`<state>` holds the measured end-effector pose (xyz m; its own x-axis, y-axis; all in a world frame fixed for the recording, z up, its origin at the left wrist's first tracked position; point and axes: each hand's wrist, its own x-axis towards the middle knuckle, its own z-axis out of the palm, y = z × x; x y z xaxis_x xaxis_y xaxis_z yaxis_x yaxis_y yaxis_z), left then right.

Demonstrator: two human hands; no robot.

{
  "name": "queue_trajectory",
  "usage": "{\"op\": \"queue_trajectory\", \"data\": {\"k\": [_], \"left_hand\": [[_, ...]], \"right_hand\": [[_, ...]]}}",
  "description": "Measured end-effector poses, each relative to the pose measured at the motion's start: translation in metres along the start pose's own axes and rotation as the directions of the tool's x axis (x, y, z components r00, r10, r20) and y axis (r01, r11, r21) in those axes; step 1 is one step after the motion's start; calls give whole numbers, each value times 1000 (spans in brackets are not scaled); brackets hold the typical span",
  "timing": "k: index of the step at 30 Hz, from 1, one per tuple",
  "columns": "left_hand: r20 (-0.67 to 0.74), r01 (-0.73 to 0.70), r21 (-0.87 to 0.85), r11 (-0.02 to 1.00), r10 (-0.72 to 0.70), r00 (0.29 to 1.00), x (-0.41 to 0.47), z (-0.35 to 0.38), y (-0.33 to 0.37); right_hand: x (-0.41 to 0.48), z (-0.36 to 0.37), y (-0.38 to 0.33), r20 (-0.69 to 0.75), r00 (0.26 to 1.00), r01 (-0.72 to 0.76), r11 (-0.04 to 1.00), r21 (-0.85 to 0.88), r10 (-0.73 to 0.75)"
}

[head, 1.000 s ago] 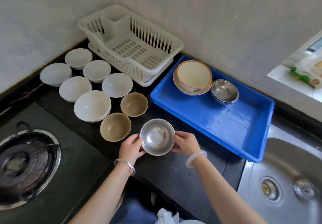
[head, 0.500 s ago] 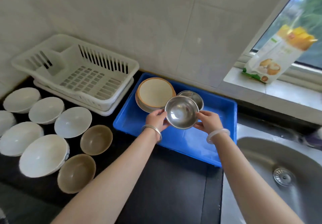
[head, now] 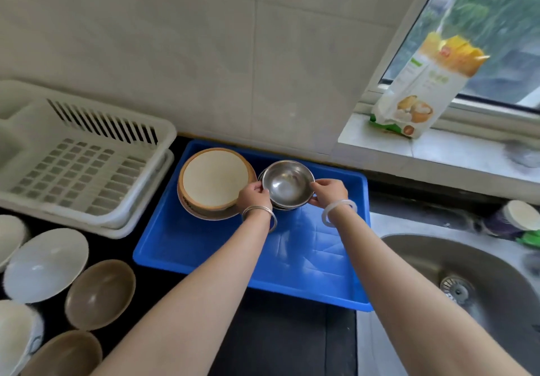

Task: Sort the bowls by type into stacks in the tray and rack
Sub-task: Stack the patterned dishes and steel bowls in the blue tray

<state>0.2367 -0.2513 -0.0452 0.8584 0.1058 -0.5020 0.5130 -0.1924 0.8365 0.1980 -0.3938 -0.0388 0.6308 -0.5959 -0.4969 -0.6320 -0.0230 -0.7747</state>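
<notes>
The steel bowl [head: 287,184] is now at the back of the blue tray [head: 309,276], sitting on or just above the other steel bowls whose rims show under it; one second ago it was held over the dark counter [head: 280,343] near the person, and half a second ago it was in the air in front of the tray. So the carry is finished and the bowl has arrived at the stack of its own type. The left hand [head: 253,197] pinches the left rim with its fingertips, and the right hand [head: 329,191] pinches the right rim in the same way; both hands are closed on the bowl, not spread. I cannot tell if the bowl is fully seated in the stack or a little above it. Just beside it, on the left, stands the cream bowl [head: 214,178] on its stack, very near the left hand. For the task, I judge that the steel stack is almost complete once the hands let go. The white rack [head: 87,153] is without bowls, while the white bowls [head: 46,264] and brown bowls [head: 100,293] on the counter at the left are not yet sorted, so much work remains.
</notes>
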Motion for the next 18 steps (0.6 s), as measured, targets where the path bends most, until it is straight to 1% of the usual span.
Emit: {"op": "queue_trajectory", "data": {"k": [5, 9, 13, 18], "left_hand": [[-25, -84, 200, 976, 91, 996, -2, 2, -3], [25, -160, 343, 926, 162, 987, -5, 5, -5], [22, -189, 349, 918, 193, 981, -9, 7, -12], [14, -182, 320, 930, 187, 982, -13, 10, -20]], "right_hand": [[5, 11, -6, -37, 998, 55, 992, -114, -59], [7, 16, -1, -78, 991, 96, 978, -187, -112], [5, 21, 7, -95, 981, 144, 964, -224, -168], [-2, 25, 15, -92, 976, 183, 972, -146, -198]]}}
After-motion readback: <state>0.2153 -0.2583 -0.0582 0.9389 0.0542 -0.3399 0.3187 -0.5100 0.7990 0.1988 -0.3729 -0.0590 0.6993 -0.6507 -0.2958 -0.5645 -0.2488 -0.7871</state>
